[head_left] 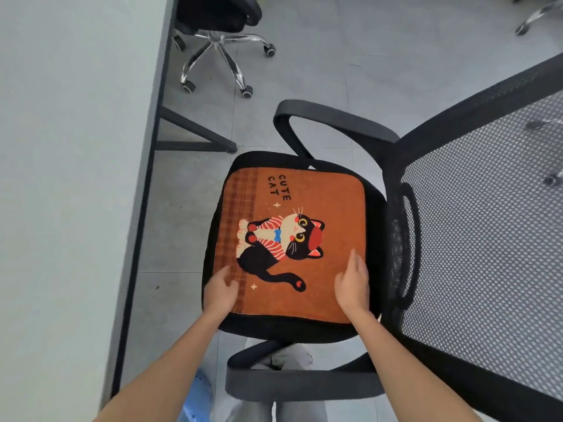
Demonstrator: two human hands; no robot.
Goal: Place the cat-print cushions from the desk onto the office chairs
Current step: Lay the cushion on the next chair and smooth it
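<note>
An orange cat-print cushion (320,202) with a black cat and the words "CUTE CAT" lies flat on the black seat of an office chair (472,208). My left hand (221,292) rests on the cushion's near left edge, over the plaid stripe, fingers loosely curled. My right hand (353,281) lies on the near right part of the cushion, palm turned inward and fingers extended. Neither hand grips the cushion.
A white desk (70,178) with black legs runs along the left. A second black office chair (219,13) with a chrome wheeled base stands at the far end. The chair's mesh backrest fills the right. Its black armrests (329,117) flank the seat. Grey floor lies between.
</note>
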